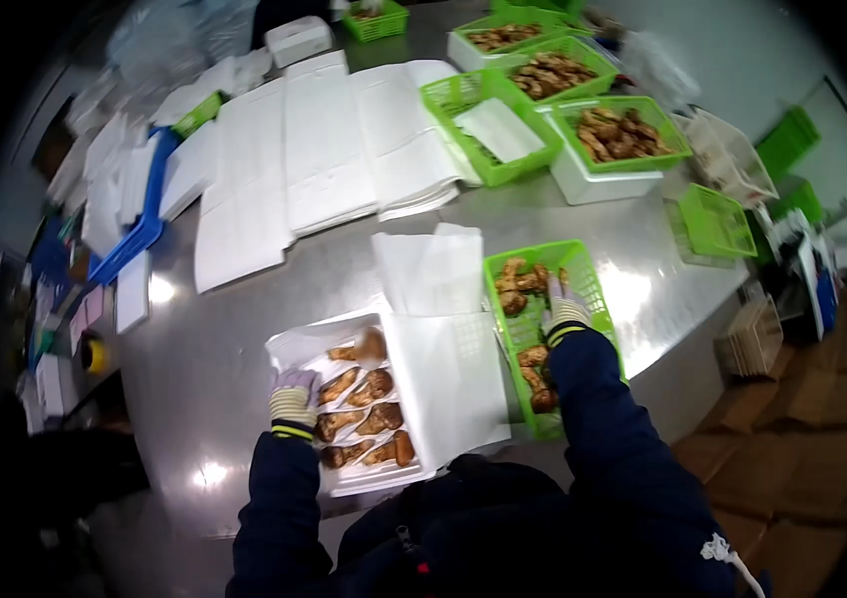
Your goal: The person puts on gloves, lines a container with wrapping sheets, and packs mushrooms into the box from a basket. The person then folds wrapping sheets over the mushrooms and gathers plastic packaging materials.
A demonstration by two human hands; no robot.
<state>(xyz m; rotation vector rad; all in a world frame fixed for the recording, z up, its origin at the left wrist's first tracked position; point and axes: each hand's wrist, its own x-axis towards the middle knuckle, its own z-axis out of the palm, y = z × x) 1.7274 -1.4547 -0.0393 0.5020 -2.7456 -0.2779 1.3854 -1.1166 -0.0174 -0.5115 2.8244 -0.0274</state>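
A white foam box [424, 399] lined with white paper holds several brown mushrooms [380, 419] in rows with paper folds between them. My left hand [294, 396], in a striped work glove, rests at the box's left edge beside the mushrooms, its fingers loosely extended. To the right lies a green plastic basket [598, 299] with more mushrooms [513, 286] in it. Over that basket is my gloved right hand [565, 307], its fingers stretched toward a mushroom at the fingertips. Whether it touches that mushroom I cannot make out. White paper [453, 369] lies between box and basket.
Stacks of white sheets [329, 149] cover the back of the steel table [194, 369]. At the back right stand green baskets of mushrooms [623, 137], some on white foam boxes [598, 186]. A blue tray [149, 231] lies at left, with cartons [757, 334] beyond the right edge.
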